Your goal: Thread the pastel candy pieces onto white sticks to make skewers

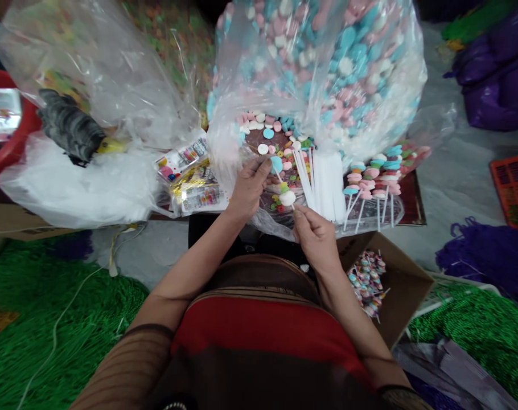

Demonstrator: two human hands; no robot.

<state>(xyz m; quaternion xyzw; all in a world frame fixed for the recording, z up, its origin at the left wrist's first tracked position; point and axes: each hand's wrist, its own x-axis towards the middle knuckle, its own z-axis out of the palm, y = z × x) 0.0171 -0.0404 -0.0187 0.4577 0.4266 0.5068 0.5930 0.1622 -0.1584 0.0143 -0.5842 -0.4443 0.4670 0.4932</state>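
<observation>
My right hand [317,234] pinches the lower end of a thin white stick. Threaded on that stick are a round white candy [287,198] and a yellow-green gummy [283,188] above it. At the stick's upper end, my left hand [250,187] pinches a light blue candy [276,165] between thumb and fingers. Loose pink, white and blue candies [259,121] lie just beyond, spilling from a large clear bag [370,62]. To the right is a bundle of white sticks [327,185], with several filled candy skewers [374,173] beside it.
Printed candy wrappers [201,185] lie left of my hands, near a white plastic bag [79,185] and a dark grey brush-like object [71,125]. A cardboard box [402,285] of wrapped skewers stands low at right. Green stringy heaps [62,307] cover the floor.
</observation>
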